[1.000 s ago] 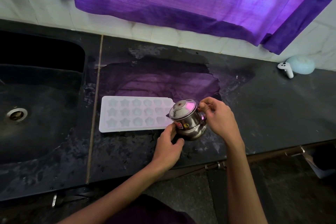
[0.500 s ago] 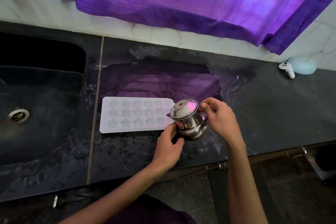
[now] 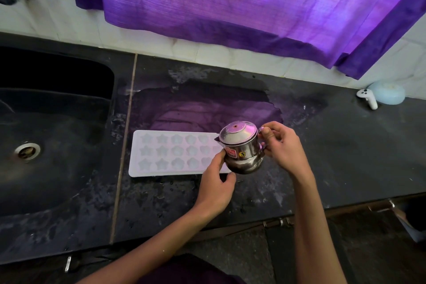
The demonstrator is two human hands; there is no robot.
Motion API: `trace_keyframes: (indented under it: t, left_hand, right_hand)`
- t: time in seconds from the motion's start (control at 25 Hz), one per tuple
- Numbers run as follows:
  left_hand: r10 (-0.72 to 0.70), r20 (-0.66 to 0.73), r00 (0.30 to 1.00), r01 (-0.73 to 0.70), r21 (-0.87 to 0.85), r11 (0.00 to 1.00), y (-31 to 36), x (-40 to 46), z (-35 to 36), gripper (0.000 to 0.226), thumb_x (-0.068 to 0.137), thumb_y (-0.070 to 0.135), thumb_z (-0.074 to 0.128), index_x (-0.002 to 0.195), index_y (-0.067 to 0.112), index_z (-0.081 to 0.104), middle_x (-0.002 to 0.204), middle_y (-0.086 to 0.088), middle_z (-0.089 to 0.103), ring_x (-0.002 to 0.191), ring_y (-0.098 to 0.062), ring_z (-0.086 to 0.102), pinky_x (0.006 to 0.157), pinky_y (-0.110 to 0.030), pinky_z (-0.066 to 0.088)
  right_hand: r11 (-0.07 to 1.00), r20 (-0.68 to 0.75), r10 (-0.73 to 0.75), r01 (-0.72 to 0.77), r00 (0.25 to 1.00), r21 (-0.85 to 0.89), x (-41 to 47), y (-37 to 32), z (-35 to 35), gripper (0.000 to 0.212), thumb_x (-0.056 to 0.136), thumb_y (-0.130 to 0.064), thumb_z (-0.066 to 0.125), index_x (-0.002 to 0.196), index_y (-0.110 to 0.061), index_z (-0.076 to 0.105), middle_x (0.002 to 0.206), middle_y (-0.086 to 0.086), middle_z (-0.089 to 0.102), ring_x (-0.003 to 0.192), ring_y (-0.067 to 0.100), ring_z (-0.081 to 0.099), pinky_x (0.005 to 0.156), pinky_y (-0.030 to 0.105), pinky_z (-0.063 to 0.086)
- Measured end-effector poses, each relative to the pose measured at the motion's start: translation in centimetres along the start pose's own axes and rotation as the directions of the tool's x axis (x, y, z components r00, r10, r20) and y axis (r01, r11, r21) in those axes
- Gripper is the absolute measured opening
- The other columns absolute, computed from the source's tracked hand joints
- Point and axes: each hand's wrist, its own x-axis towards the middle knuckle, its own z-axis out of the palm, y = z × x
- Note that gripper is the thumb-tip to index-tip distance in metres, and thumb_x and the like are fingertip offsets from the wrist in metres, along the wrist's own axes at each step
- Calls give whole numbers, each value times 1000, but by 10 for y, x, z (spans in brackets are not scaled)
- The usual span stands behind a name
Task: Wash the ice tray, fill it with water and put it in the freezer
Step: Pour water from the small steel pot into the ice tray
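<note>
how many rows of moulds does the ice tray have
3 rows on the ice tray: a far row by the wall side, a middle row, and a near row. The steel pot and left hand hide their right ends.

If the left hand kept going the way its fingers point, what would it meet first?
The left hand already touches the steel pot; just beyond lies the ice tray, though depth is unclear.
</note>
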Motion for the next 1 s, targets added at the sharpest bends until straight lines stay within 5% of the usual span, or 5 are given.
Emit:
trace_keyframes:
  t: [0.52, 1.0]
  left_hand:
    - [-39, 18, 999, 39, -19, 999, 2, 29, -6, 57, 89, -2, 50, 141, 18, 40, 126, 17, 46, 123, 3, 40, 101, -15, 30]
    - [-109, 49, 993, 112, -75, 991, -1, 42, -5, 54, 90, -2, 51, 139, 18, 42, 126, 17, 46, 120, 4, 41, 102, -17, 32]
  right_hand:
    - [988, 8, -12, 13, 1000, -151, 31, -15, 11, 21, 94, -28, 54, 74, -33, 59, 76, -13, 69, 75, 12, 65, 82, 49, 54]
    - [943, 8, -29, 30, 1000, -331, 44, -19, 17, 15, 94, -33, 53, 80, -32, 60, 75, -14, 66, 77, 12, 64, 77, 31, 44]
